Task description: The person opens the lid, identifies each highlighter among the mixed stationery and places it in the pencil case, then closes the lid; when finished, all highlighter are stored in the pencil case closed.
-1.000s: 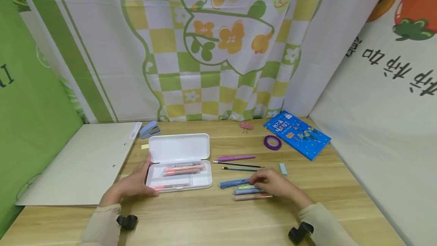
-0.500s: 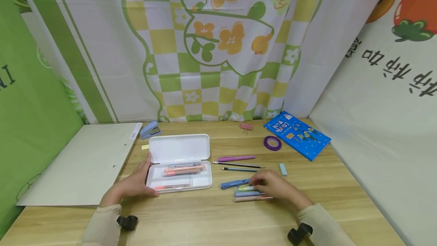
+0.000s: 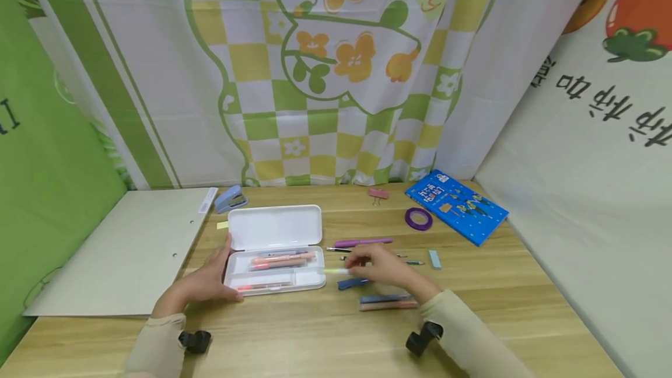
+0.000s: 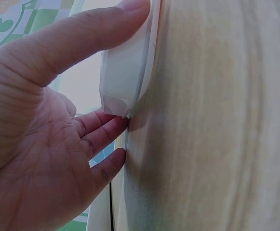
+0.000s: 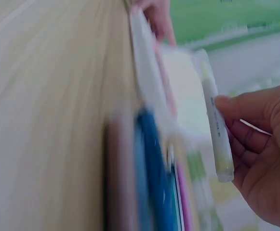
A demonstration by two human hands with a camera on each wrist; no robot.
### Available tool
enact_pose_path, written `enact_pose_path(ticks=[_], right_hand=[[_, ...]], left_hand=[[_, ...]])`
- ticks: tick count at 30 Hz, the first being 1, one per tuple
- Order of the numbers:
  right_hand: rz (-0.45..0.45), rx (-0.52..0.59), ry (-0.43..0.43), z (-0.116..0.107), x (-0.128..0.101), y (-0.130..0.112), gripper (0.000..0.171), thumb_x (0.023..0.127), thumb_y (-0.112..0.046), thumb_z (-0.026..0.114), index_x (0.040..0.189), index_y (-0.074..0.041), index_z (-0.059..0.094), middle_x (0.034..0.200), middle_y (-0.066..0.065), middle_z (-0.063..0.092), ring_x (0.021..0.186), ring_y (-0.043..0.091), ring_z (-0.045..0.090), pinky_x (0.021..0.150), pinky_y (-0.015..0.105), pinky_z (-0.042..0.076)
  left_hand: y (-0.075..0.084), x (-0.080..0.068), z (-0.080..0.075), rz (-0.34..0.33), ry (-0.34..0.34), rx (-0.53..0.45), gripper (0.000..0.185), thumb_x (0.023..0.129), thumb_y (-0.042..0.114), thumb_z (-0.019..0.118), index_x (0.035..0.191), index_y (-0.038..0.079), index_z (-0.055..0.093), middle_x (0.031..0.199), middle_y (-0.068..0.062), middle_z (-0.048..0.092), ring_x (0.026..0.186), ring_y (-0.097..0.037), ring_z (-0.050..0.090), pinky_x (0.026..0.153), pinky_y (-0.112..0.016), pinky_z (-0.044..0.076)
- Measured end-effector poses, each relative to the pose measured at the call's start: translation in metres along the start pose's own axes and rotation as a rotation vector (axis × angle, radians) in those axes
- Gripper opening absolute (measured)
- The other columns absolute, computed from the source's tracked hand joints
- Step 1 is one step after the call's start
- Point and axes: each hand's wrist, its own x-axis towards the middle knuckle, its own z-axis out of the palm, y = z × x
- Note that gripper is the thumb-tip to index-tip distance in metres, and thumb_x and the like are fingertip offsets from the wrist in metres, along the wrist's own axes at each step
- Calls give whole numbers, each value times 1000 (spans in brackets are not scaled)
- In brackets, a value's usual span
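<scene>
An open white pencil case (image 3: 276, 249) lies on the wooden table (image 3: 325, 337) with several pens inside. My left hand (image 3: 207, 279) rests against the case's left end, thumb along its front edge (image 4: 130, 72), fingers straight. My right hand (image 3: 380, 266) pinches a pale green highlighter (image 3: 336, 271) just above the table, its tip close to the case's right end; the right wrist view shows the highlighter (image 5: 216, 130) between thumb and fingers. A blue pen (image 3: 353, 283), a blue marker (image 3: 384, 298) and a pink marker (image 3: 387, 305) lie by that hand.
A magenta pen (image 3: 363, 242) and a pencil (image 3: 336, 249) lie behind the right hand, a small blue eraser (image 3: 434, 259) to the right. Farther back sit purple tape (image 3: 418, 219), a blue book (image 3: 455, 206), a pink clip (image 3: 378, 193), a blue stapler (image 3: 230, 199). A grey board (image 3: 126, 249) lies left.
My right hand has lifted the green highlighter from the pile of markers and carried it left toward the pencil case. My left hand has stayed on the case.
</scene>
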Motion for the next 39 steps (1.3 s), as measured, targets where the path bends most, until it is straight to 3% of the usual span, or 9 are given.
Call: enact_pose_path(ticks=[6,11,15,21,28,35,39], right_hand=[[-114,62,11,40,54,-31,8,86,-6,67,93,-5,71,88,2,68,77,3,56,70,21,50],[-70,150,6,75,87,-47,7,85,-6,69,91,-3,72,89,4,70,79,-1,58,75,16,48],[-53,103,20,93,103,-52,6,83,-6,70,88,-4,72,85,1,70,76,-3,54,74,14,45],[-39,21,18,104,112,-53,7,81,-5,70,87,-3,73,82,-3,69,75,-1,52,72,12,43],[-116,-173,19,111,114,-55,8,82,-4,68,87,-5,73,83,-3,68,77,0,55,73,10,42],[-119,-177,17,112,114,-56,9,82,-3,68,88,-5,73,84,-4,68,77,0,55,73,9,42],[-169,-272,13,113,114,-58,8,82,-4,66,86,-7,73,81,-5,67,75,1,55,72,9,40]], left_hand=[[0,1,0,21,7,-3,137,61,26,88,144,-9,-15,148,-38,3,134,-52,8,105,-65,13],[-1,1,2,17,11,5,138,60,29,88,144,-10,-14,145,-37,12,133,-50,10,105,-64,12],[-2,2,3,17,11,0,138,61,29,88,144,-10,-14,143,-36,17,132,-49,13,105,-63,13],[0,1,2,14,4,-3,137,61,29,88,144,-9,-15,142,-34,19,132,-48,14,105,-63,14],[5,-2,-1,2,-4,-21,136,62,26,88,144,-8,-16,141,-35,19,132,-49,12,105,-63,14],[5,-2,-1,0,-14,-17,135,64,25,87,144,-9,-16,141,-35,19,132,-49,12,105,-63,14],[4,-1,-1,3,-11,-10,135,64,26,87,143,-9,-16,141,-36,19,132,-49,13,105,-63,15]])
